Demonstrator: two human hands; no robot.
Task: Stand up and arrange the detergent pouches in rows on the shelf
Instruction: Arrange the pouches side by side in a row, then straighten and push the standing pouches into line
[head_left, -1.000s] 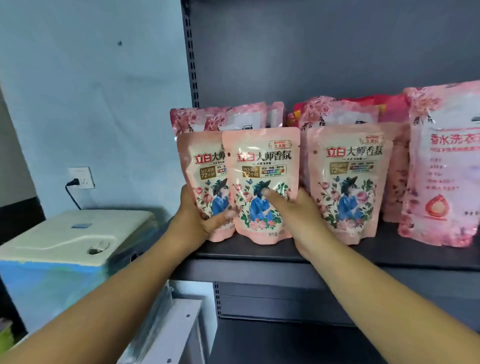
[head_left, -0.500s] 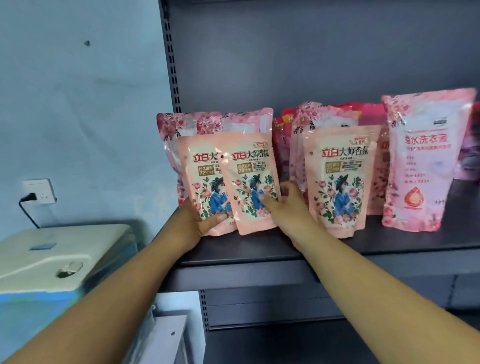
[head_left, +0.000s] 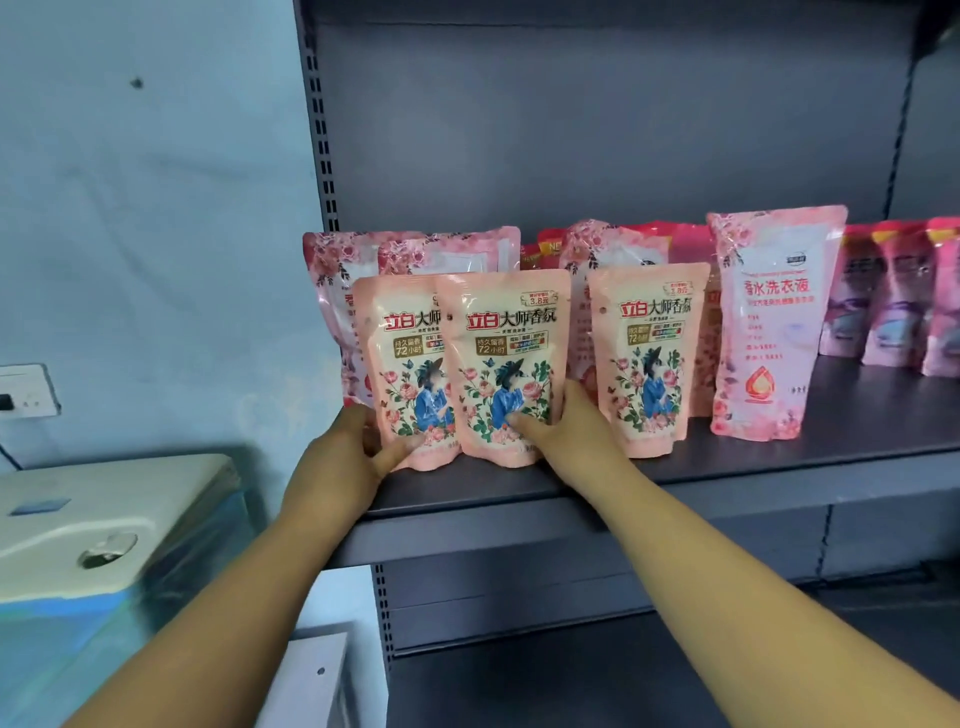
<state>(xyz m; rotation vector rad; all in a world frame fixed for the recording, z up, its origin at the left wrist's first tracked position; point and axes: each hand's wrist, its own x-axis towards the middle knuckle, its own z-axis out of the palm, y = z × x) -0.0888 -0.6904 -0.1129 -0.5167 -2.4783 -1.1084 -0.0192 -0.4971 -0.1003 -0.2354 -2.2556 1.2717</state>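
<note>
Left hand grips the outer peach floral detergent pouch, upright on the dark grey metal shelf. At its 3 o'clock, right hand pinches the overlapping second peach pouch.

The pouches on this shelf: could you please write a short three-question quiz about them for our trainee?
1. True or false: the right hand grips the middle small pouch.
2. Which small pouch overlaps the other: middle, or left pouch?
3. The tall pouch is: A) lying flat B) upright C) off the shelf.

Key: 1 true; 2 middle; 3 B. The left hand holds the left pouch.
</note>
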